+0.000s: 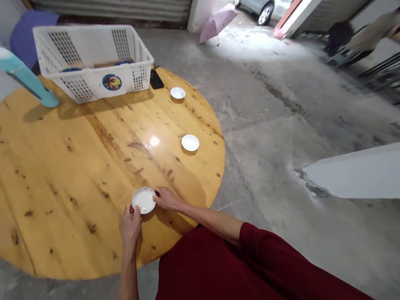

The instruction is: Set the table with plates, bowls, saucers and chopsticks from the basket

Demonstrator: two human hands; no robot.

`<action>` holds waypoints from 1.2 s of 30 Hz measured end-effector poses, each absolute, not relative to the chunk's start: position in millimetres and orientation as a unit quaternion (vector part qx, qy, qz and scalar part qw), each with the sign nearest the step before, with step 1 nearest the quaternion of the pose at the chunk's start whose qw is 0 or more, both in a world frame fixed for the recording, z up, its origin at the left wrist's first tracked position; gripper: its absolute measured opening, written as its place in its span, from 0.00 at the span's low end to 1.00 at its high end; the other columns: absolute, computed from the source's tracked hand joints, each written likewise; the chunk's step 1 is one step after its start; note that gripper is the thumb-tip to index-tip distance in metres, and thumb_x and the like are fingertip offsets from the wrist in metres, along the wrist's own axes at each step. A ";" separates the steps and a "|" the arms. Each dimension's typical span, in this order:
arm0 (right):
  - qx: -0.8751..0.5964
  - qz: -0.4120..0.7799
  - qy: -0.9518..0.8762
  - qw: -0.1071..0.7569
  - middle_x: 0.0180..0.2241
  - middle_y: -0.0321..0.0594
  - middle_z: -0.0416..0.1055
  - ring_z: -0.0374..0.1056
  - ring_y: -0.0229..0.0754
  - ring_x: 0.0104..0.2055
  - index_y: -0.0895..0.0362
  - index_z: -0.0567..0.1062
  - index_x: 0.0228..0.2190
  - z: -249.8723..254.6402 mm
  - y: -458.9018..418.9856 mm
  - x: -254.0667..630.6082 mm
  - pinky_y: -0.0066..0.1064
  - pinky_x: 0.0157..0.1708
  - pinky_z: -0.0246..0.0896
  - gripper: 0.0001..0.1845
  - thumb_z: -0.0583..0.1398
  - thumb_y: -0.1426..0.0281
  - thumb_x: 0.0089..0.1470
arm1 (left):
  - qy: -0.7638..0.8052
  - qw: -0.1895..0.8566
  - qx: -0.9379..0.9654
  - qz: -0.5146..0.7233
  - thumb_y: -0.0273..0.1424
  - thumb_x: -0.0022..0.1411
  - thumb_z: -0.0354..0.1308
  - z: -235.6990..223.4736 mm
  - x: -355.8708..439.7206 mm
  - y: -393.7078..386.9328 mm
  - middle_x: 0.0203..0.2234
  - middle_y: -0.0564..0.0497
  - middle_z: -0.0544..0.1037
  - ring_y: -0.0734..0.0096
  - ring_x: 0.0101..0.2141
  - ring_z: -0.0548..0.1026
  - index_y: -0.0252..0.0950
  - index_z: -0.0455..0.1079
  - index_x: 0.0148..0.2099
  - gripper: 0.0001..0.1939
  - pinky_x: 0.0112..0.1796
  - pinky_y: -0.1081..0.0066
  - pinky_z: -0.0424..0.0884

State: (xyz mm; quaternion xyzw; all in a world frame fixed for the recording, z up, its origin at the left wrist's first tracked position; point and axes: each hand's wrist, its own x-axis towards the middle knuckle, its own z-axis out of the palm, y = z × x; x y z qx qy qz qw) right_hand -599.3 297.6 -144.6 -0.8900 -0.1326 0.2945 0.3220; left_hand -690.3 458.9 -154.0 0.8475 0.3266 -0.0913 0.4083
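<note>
A small white saucer [144,201] with a faint pattern on its rim is gripped between my two hands, near the front edge of the round wooden table [62,166]. My left hand [130,223] pinches the rim at the lower left, thumb on top. On the right side of the rim, my right hand [165,198] pinches it between thumb and fingers. I cannot tell whether the saucer touches the wood. Farther off along the right edge of the table sit a second white saucer [190,143] and a third saucer [178,93].
A white plastic basket [93,83] with several items inside stands at the back of the table. Beside it lie a black phone [156,79] and a teal upright object [37,87]. A pink umbrella [215,25], a parked car [264,10] and a blurred person [371,33] are beyond.
</note>
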 end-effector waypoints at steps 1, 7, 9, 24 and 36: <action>-0.890 0.294 -0.132 0.324 0.31 0.40 0.75 0.63 0.39 0.31 0.60 0.78 0.32 -145.6 293.4 -603.3 0.29 0.31 0.48 0.07 0.58 0.75 0.57 | 0.324 0.408 0.848 -0.093 0.42 0.61 0.49 -151.5 -692.6 455.3 0.32 0.47 0.80 0.58 0.34 0.78 0.41 0.70 0.39 0.13 0.34 0.66 0.70; -0.893 0.265 -0.108 0.347 0.28 0.38 0.73 0.60 0.38 0.29 0.59 0.76 0.29 -147.8 236.3 -625.5 0.29 0.30 0.47 0.05 0.59 0.76 0.52 | 0.305 0.473 0.820 -0.109 0.39 0.59 0.50 -145.6 -707.3 401.6 0.30 0.49 0.80 0.60 0.32 0.80 0.41 0.68 0.39 0.10 0.33 0.66 0.74; -0.900 0.239 -0.104 0.351 0.28 0.38 0.73 0.61 0.38 0.29 0.59 0.76 0.29 -144.9 206.9 -626.1 0.29 0.31 0.48 0.05 0.59 0.76 0.52 | 0.292 0.472 0.824 -0.117 0.39 0.59 0.50 -144.9 -704.4 372.7 0.28 0.50 0.79 0.61 0.30 0.79 0.40 0.68 0.38 0.11 0.32 0.67 0.73; -0.901 0.151 -0.033 0.407 0.33 0.45 0.77 0.69 0.45 0.32 0.59 0.80 0.37 -141.1 -107.8 -580.9 0.34 0.36 0.59 0.18 0.54 0.66 0.50 | 0.210 0.415 0.863 -0.198 0.31 0.67 0.48 -124.2 -622.2 66.5 0.29 0.49 0.77 0.68 0.30 0.74 0.36 0.71 0.39 0.11 0.33 0.72 0.64; -0.871 0.157 -0.123 0.449 0.32 0.45 0.77 0.69 0.45 0.32 0.58 0.79 0.36 -140.2 -125.7 -497.2 0.33 0.36 0.61 0.18 0.53 0.65 0.51 | 0.340 0.482 0.801 -0.103 0.38 0.69 0.48 -111.9 -576.4 31.1 0.28 0.53 0.77 0.69 0.28 0.75 0.37 0.67 0.50 0.14 0.32 0.71 0.67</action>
